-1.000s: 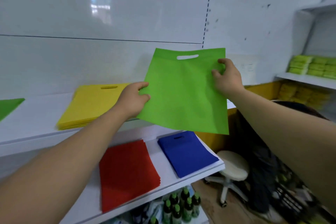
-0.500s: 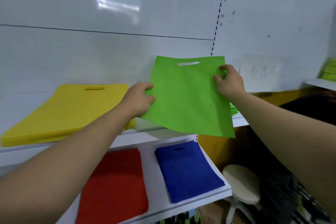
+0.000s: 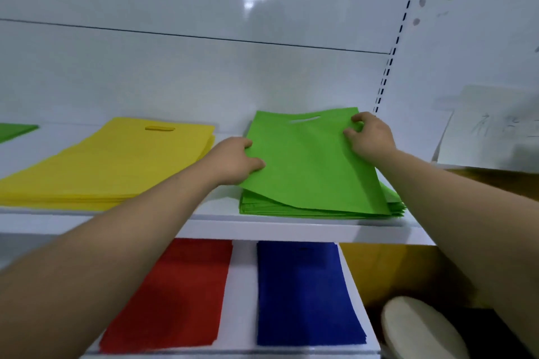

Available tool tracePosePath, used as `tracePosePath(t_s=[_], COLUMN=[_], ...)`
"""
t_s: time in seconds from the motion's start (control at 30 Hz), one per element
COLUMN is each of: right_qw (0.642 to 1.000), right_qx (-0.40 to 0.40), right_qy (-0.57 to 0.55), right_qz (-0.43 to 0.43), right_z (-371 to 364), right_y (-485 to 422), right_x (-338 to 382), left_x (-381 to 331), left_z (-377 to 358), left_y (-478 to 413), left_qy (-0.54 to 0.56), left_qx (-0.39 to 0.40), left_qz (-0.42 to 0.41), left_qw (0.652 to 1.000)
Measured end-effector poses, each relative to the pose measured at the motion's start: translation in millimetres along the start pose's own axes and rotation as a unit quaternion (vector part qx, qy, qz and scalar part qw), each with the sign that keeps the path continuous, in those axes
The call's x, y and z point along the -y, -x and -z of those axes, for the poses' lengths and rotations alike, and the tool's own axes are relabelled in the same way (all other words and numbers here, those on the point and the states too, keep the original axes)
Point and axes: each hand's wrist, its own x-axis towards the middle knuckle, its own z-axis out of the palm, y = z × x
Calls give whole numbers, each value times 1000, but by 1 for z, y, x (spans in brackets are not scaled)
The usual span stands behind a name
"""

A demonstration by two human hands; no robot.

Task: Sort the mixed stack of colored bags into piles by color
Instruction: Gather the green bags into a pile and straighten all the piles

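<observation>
Held green bag [image 3: 312, 166] covers most of green pile [image 3: 262, 207].

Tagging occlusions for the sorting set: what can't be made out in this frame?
Head view:
green pile: top hidden by the green bag held over it, count unreadable.
left hand: fingers under the bag, hidden by it.
green sheet, far left: cut off by the frame edge.
paper note: writing blurred.
stool: cut by the bottom edge.
red pile: left edge behind the left forearm.
</observation>
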Motion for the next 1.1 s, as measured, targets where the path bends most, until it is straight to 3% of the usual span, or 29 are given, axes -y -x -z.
tracePosePath(t_s=[0.37,0.73,1.1], right_qw=[968,963,961], right_qx=[230,232,206], right_qy=[92,101,37], right_qz=[46,91,181], right_z=[-16,-5,-32], right_y=[-18,-12,29], right_x=[-50,-35,131], left_x=[-33,-34,42], left_z=[-35,-18,95], left_y=[29,37,85], left_qy=[-97,-113,-133], left_qx=[129,103,20], left_qz=[38,51,61], left_qw=[986,987,989])
